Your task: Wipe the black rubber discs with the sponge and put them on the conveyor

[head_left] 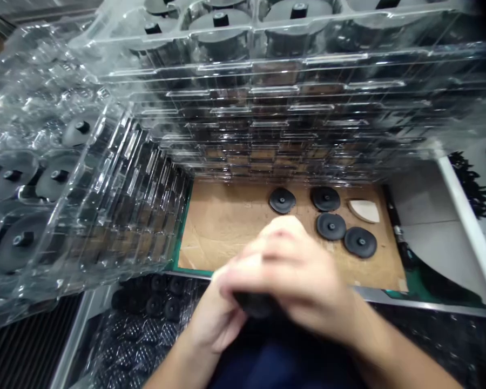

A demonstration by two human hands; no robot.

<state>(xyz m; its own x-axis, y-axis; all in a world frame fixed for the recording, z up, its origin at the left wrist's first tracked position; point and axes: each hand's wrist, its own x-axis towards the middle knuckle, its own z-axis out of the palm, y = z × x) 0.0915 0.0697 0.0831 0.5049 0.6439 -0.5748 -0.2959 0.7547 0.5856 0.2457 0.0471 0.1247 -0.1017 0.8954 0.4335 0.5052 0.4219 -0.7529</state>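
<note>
As both hands [295, 273] clasp it, the black piece [257, 305] looks blurred and partly hidden.

Left hand [214, 313] and right hand [299, 265] — blurred; dark piece [257, 305] between them — partly hidden.

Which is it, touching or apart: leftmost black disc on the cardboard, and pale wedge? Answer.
Apart. The head view shows bare cardboard and another disc between the leftmost disc and the pale wedge.
</note>
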